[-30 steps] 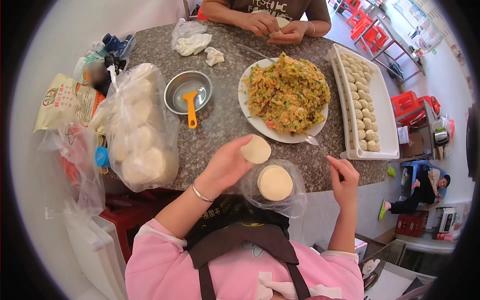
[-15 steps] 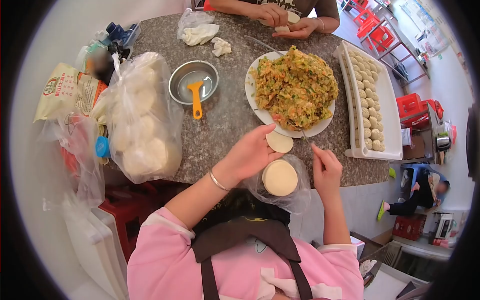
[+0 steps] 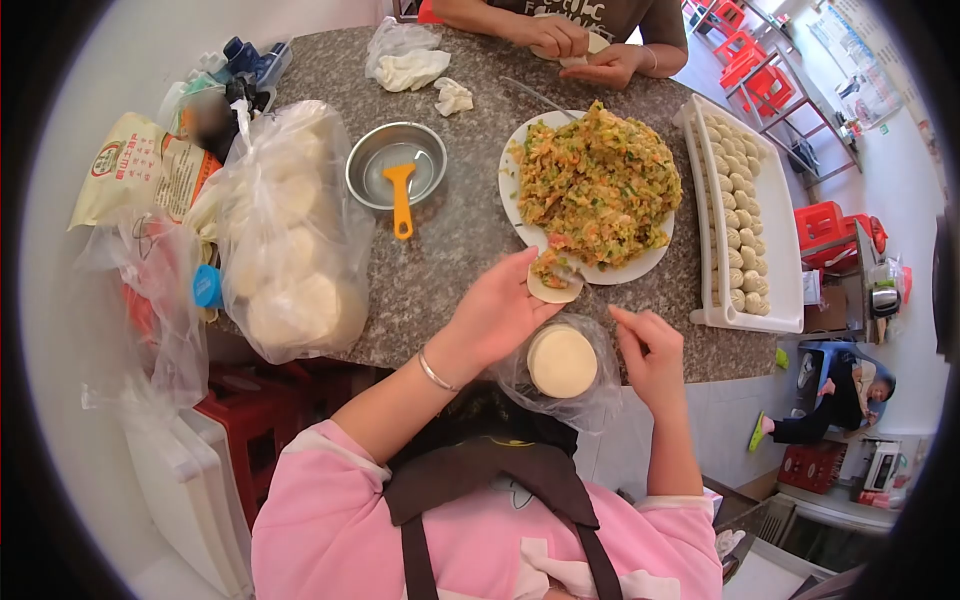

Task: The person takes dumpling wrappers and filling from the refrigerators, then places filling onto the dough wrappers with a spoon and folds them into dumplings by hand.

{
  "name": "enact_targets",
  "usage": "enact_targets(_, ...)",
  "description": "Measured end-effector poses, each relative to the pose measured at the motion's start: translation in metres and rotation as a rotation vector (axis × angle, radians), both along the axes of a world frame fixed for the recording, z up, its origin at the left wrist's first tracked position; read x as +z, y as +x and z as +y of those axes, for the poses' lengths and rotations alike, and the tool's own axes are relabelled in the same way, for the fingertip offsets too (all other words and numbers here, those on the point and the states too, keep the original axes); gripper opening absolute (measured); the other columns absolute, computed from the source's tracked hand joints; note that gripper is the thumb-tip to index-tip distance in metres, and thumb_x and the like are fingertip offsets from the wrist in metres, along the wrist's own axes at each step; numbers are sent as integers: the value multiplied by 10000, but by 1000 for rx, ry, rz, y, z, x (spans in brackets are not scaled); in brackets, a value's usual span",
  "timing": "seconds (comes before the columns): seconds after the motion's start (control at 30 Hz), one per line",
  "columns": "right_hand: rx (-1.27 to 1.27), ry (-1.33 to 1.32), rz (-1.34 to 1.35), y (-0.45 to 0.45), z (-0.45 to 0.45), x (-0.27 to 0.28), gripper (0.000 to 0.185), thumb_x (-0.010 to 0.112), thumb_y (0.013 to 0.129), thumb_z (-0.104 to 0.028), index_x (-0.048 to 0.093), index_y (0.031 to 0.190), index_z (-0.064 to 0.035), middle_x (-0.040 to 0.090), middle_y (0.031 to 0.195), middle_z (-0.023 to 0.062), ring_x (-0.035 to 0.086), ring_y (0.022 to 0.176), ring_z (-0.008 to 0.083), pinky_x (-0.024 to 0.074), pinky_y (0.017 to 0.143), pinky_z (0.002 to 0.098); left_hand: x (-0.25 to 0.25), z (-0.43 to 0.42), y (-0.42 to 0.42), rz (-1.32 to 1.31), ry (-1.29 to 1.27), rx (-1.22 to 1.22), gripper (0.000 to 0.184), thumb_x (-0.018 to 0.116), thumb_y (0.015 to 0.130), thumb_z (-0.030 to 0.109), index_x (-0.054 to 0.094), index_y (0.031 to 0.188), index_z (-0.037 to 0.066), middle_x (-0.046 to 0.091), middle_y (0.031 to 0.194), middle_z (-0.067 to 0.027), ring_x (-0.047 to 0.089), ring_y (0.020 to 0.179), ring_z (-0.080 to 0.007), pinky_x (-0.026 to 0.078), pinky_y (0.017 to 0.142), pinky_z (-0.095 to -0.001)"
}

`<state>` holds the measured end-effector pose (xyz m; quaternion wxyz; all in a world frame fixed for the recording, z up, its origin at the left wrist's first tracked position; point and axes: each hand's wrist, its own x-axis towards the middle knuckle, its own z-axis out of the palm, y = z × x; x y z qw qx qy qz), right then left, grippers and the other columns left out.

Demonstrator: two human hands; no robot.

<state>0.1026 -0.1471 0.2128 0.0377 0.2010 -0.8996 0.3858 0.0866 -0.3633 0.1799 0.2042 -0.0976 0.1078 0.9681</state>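
Note:
On the fingers of my left hand (image 3: 492, 312) rests a round dough wrapper (image 3: 550, 293), with a small lump of filling on it. My right hand (image 3: 650, 350) is closed on a thin metal spoon, mostly hidden, whose end reaches the wrapper. Just beyond is a white plate (image 3: 512, 205) heaped with chopped orange and green filling (image 3: 605, 180). Between my forearms a stack of round wrappers (image 3: 562, 362) sits on a clear plastic bag (image 3: 605, 400) at the table edge.
Right of the plate stands a white tray (image 3: 785, 270) with rows of pleated dumplings (image 3: 740, 215). To the left are a metal bowl (image 3: 425, 155) with an orange scraper (image 3: 401, 200) and a large bag of wrappers (image 3: 290, 240). Across the table, a co-worker's hands (image 3: 590, 55) hold a wrapper.
My right hand has brought filling from the plate onto the wrapper, which was bare before. The left hand still holds the wrapper near the plate's edge. The view has shifted slightly.

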Motion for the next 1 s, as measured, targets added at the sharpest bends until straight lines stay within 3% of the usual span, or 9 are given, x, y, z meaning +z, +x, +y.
enact_targets(0.13,-59,0,68,-14,-9,-6,215,583,823,8,659,1023,-9,515,666,107,500,545,221,408,524,314,6,2,3,-8,-36,6,425,411,970,222,406,1303,-43,482,1308,-179,458,1229,-287,343,1079,-420)
enact_targets(0.27,-16,5,-43,-10,-9,-7,210,581,829,-4,657,1024,-9,554,699,119,532,586,217,423,548,301,5,-6,2,-53,-33,54,418,409,970,220,412,1282,-59,494,1296,-177,475,1215,-285,348,1080,-414)
enact_targets(0.37,-33,-51,-142,-7,-7,-4,205,581,833,-9,657,1023,-8,582,726,119,550,600,200,431,559,297,1,-5,4,-37,-51,56,420,411,969,224,413,1276,-63,496,1295,-179,480,1211,-283,350,1080,-410)
enact_targets(0.57,-10,-139,-59,-16,-16,-16,218,568,843,1,659,1041,-10,591,729,98,524,596,142,422,565,255,1,-6,6,-45,-43,63,415,422,967,224,419,1268,-62,502,1289,-183,481,1210,-281,354,1078,-401)
enact_targets(0.67,1,-131,-239,-11,-11,-7,213,556,861,-8,652,1051,-1,606,749,69,528,631,98,426,589,234,-1,-8,8,-43,-75,96,413,423,968,228,423,1261,-63,505,1284,-176,482,1208,-279,359,1074,-397)
enact_targets(0.73,-30,-285,-402,-14,-3,-5,211,546,882,-29,641,1066,9,598,761,33,527,661,69,430,606,221,1,-7,10,-53,-117,102,412,421,970,231,425,1258,-63,507,1282,-172,483,1207,-277,361,1071,-396)
enact_targets(0.83,-26,-297,-443,-19,-3,-4,217,541,890,-42,634,1079,10,579,746,11,523,666,62,433,612,216,1,-6,10,-34,-157,138,407,415,971,229,426,1256,-61,508,1275,-166,482,1206,-273,365,1067,-395)
enact_targets(1.0,-83,-213,-346,-12,-3,-13,214,533,894,-45,630,1075,13,582,734,22,523,668,67,440,615,222,-2,-7,8,-58,-83,140,406,415,971,223,420,1268,-53,508,1273,-159,483,1205,-263,374,1062,-391)
